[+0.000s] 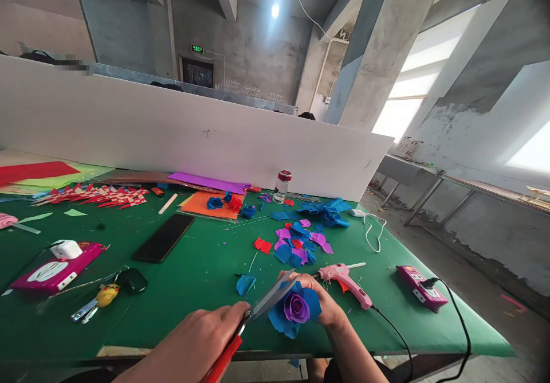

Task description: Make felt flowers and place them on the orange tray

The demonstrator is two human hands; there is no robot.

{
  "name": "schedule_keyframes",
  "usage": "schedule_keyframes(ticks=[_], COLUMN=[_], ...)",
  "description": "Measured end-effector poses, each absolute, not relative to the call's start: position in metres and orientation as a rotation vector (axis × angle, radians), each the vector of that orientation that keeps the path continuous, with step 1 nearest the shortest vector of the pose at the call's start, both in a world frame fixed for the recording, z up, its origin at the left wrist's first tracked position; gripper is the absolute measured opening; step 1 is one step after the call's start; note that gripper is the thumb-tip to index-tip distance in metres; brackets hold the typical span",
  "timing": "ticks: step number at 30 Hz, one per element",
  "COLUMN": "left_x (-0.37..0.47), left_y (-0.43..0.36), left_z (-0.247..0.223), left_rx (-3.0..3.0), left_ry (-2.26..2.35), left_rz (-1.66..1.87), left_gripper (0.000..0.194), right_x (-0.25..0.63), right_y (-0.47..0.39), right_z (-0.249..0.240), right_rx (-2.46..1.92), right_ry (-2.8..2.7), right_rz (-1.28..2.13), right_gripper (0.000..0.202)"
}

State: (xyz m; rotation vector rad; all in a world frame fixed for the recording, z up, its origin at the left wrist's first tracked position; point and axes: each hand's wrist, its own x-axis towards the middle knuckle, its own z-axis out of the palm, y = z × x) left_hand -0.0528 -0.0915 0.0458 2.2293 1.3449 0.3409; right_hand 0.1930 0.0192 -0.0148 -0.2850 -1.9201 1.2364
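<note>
1. At the far left of the green table (206, 280) lies a magenta power strip (55, 269) with a white plug, and just right of it a set of keys (97, 301) beside a dark mouse (132, 280).
2. A black phone (163, 237) lies flat further back, near an orange sheet (212, 205).
3. The left hand (201, 337) grips red-handled scissors (258, 308), fingers closed round the handles; the blades stand slightly apart, pointing up and right.
4. The blade tips reach the paper flower (295, 309), blue outside with a purple centre, at the table's near edge.
5. The right hand (324, 303) holds the flower from behind, fingers curled round its petals.
6. Blue, purple and red paper scraps (301, 242) lie beyond the flower.
7. A pink glue gun (346, 278) rests just right of the right hand.
8. Another magenta power strip (420, 287) sits near the right edge.
</note>
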Motion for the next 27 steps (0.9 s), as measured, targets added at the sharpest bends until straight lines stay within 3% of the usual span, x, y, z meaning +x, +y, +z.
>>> schedule_keyframes(ticks=[19,27], left_x=[-0.051,-0.054], left_y=[-0.093,-0.094], left_z=[0.056,0.052], left_rx=[2.223,2.203], left_ry=[1.322,1.311], left_rz=[0.405,0.359], left_gripper=[0.032,0.019], right_x=[0.194,0.197], right_y=[0.018,0.019], right_z=[-0.006,-0.008], right_rx=[-0.303,-0.3], right_ry=[-1.918,-1.94], right_rz=[1.252,1.299], right_gripper=[0.04,0.042])
